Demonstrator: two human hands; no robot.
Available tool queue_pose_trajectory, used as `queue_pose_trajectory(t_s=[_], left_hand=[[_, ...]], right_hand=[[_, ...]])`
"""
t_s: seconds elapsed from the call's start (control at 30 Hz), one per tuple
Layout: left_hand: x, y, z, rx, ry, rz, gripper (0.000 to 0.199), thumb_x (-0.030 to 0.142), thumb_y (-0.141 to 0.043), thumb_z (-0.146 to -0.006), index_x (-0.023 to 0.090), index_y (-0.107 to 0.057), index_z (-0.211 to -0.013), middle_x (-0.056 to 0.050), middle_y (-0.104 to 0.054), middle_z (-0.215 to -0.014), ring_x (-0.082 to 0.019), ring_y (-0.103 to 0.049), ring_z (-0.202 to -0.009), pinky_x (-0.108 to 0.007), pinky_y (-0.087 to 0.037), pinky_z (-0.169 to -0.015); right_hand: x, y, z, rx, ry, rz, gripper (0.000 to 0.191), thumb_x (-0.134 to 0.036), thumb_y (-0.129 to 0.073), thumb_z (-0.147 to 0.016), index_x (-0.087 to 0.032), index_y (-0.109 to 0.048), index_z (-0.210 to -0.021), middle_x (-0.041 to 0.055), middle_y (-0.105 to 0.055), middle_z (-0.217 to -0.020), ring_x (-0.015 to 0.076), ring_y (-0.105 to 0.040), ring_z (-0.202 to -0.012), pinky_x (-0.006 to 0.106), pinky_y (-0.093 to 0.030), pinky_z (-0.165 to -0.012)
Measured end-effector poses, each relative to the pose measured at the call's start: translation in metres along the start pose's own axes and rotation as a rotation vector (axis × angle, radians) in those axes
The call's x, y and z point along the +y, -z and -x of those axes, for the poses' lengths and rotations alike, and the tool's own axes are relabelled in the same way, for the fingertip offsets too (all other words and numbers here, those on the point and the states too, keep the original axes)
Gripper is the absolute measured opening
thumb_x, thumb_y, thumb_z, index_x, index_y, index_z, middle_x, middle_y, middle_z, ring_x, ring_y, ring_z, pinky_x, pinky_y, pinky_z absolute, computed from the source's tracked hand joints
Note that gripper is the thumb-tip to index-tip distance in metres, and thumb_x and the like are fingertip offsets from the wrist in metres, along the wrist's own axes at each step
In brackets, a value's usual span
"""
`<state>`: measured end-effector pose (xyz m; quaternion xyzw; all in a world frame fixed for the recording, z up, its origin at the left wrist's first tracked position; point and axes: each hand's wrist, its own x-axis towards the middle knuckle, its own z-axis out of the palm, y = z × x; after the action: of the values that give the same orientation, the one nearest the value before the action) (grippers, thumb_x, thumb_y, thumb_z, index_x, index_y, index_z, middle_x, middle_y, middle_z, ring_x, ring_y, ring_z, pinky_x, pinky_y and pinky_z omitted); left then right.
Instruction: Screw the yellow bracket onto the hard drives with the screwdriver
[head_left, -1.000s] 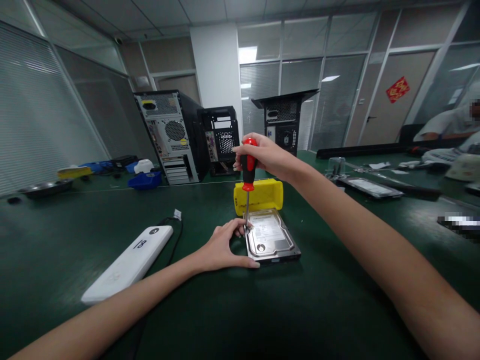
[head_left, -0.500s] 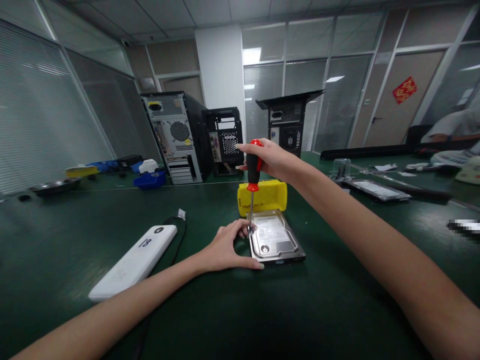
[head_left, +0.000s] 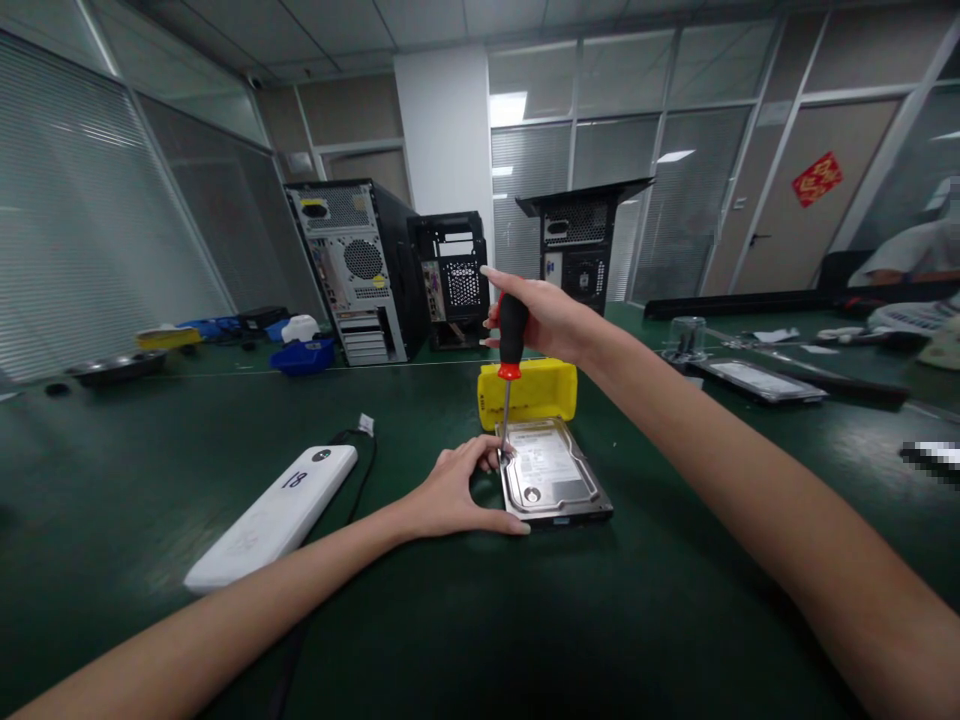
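Observation:
A silver hard drive (head_left: 551, 475) lies flat on the green table, label side up. My left hand (head_left: 454, 495) steadies its left side, thumb at the near corner and fingers along the left edge. Above the drive, my right hand (head_left: 551, 315) grips the black and red handle of a screwdriver (head_left: 512, 335), palm over its top and one finger stretched out. The shaft stands nearly upright, its tip at the drive's left edge close to my left fingertips. Directly behind the drive is a yellow plastic bin (head_left: 536, 385).
A white power bank-like block (head_left: 274, 520) marked 18, with a black cable, lies at left. Computer cases (head_left: 352, 270) stand at the back. Another hard drive (head_left: 761, 380) and a clear cup (head_left: 686, 338) are at right. A blue bin (head_left: 302, 357) sits back left. A person (head_left: 911, 250) is at far right.
My right hand has shifted its hold on the screwdriver: the palm now covers the red top and the fingers have moved round the handle. The left hand and hard drive stay put.

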<state>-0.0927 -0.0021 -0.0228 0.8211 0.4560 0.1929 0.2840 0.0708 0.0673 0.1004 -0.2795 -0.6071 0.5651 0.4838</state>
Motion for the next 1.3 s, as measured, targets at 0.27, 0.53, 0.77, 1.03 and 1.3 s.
queue_pose_trajectory(t_s=[0.27, 0.53, 0.77, 1.03, 1.3], left_hand=[[0.0, 0.0, 0.0, 0.001, 0.024, 0.008, 0.082, 0.062, -0.072, -0.051, 0.029, -0.043, -0.12, -0.004, -0.049, -0.11, -0.028, -0.045, -0.103, -0.042, -0.037, -0.088], [-0.004, -0.003, -0.001, 0.018, 0.002, 0.0, 0.081, 0.062, -0.073, -0.051, 0.029, -0.043, -0.119, -0.003, -0.05, -0.108, -0.027, -0.045, -0.102, -0.041, -0.037, -0.088], [-0.002, -0.001, 0.0, -0.002, 0.038, 0.025, 0.082, 0.061, -0.073, -0.051, 0.03, -0.043, -0.12, -0.004, -0.049, -0.111, -0.029, -0.044, -0.104, -0.041, -0.039, -0.086], [-0.002, -0.001, -0.001, -0.005, 0.036, 0.004, 0.082, 0.063, -0.072, -0.052, 0.03, -0.043, -0.121, -0.004, -0.049, -0.11, -0.028, -0.044, -0.103, -0.041, -0.038, -0.086], [-0.003, 0.0, -0.001, -0.012, 0.032, -0.004, 0.082, 0.063, -0.071, -0.052, 0.03, -0.042, -0.121, -0.004, -0.049, -0.111, -0.028, -0.044, -0.103, -0.041, -0.038, -0.086]], right_hand=[[-0.001, -0.001, 0.001, -0.017, -0.025, 0.003, 0.024, -0.038, -0.058, -0.08, -0.016, -0.05, -0.076, 0.0004, -0.055, -0.065, 0.0114, -0.056, -0.062, 0.032, -0.053, -0.069], [-0.005, -0.002, 0.004, -0.045, -0.023, -0.063, 0.024, -0.033, -0.037, -0.092, -0.016, -0.051, -0.082, 0.0014, -0.057, -0.068, 0.0105, -0.057, -0.06, 0.028, -0.051, -0.066], [0.003, -0.004, 0.0, -0.058, 0.059, -0.038, 0.022, -0.034, -0.059, -0.08, -0.017, -0.048, -0.074, -0.0013, -0.055, -0.06, 0.0101, -0.056, -0.058, 0.03, -0.052, -0.07], [0.003, 0.0, -0.002, -0.102, 0.099, 0.052, 0.019, -0.034, -0.058, -0.082, -0.016, -0.055, -0.079, 0.0008, -0.058, -0.07, 0.009, -0.059, -0.067, 0.02, -0.05, -0.065], [0.006, -0.003, -0.002, -0.047, 0.049, -0.019, 0.019, -0.036, -0.054, -0.084, -0.017, -0.05, -0.085, 0.001, -0.056, -0.076, 0.0099, -0.058, -0.064, 0.028, -0.054, -0.064]])
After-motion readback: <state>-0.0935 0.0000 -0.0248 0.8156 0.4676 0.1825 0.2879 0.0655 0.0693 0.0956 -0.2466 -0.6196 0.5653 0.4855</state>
